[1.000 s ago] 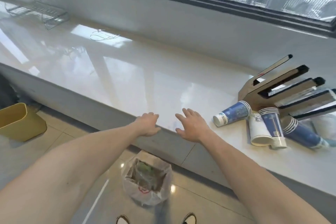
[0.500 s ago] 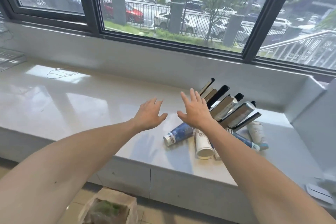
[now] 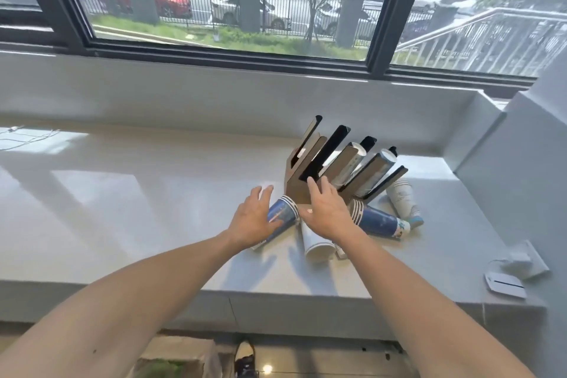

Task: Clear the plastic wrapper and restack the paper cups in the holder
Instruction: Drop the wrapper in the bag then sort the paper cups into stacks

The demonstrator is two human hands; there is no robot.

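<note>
A brown cup holder (image 3: 331, 169) with slanted slots stands on the white window ledge (image 3: 153, 193); two slots hold cup stacks. Several stacks of paper cups lie on their sides at its foot: a blue stack (image 3: 283, 213) under my left hand, a white stack (image 3: 316, 245), a blue stack (image 3: 380, 221) and a white stack (image 3: 402, 198) to the right. My left hand (image 3: 253, 219) hovers open over the left blue stack. My right hand (image 3: 326, 209) is open in front of the holder's base. No plastic wrapper is distinguishable.
A small white device (image 3: 504, 284) with a cable lies at the ledge's right end beside a side wall (image 3: 521, 163). Below the ledge sits a bin with a bag (image 3: 171, 365). Thin wire (image 3: 27, 135) lies at far left.
The view has swung up and right from the floor and ledge edge to the holder. Both hands have moved forward from the ledge edge onto the cups by the holder.
</note>
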